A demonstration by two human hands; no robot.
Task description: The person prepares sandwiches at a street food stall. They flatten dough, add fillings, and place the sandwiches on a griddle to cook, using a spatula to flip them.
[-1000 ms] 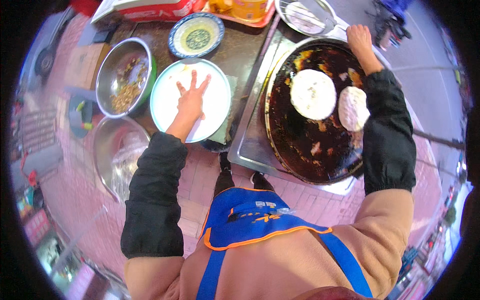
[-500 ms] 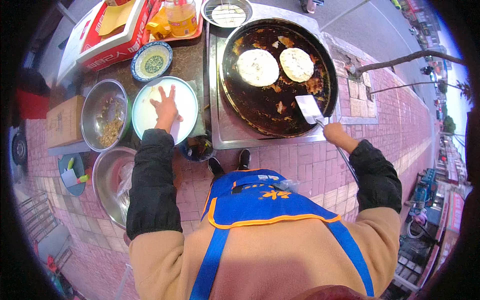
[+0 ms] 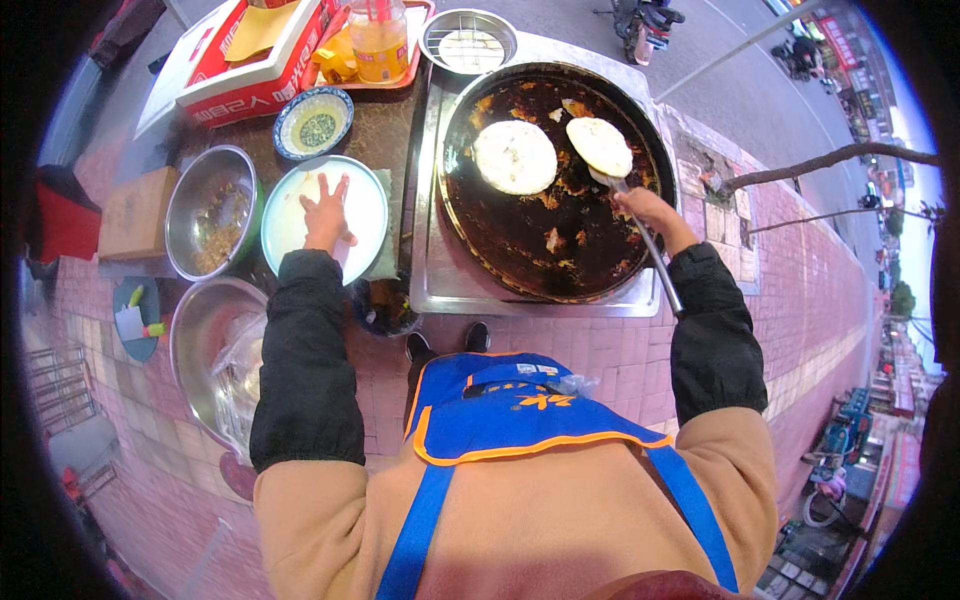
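Observation:
My right hand [image 3: 650, 208] grips the handle of a metal spatula [image 3: 663, 272] over the right side of a large, round, dark griddle pan [image 3: 497, 245]. Most of the spatula's blade is hidden under a pale flatbread [image 3: 600, 146], which looks tilted and partly lifted. To its left a second flatbread [image 3: 515, 157] lies flat in the pan. My left hand [image 3: 327, 212] rests with fingers spread on a round white plate [image 3: 368, 200] with a pale blue rim; nothing is held in it.
Left of the plate stand a steel bowl of brownish filling [image 3: 190, 222] and a larger steel basin [image 3: 197, 330] holding clear plastic. Behind are a patterned bowl of liquid [image 3: 286, 140], an oil jug [image 3: 380, 50], a red-and-white box [image 3: 212, 105] and a wire rack over a bowl [image 3: 432, 42].
My right hand has moved forward and left. The spatula blade, bare before, is now under the right flatbread, which has tilted. My left hand stays spread on the plate.

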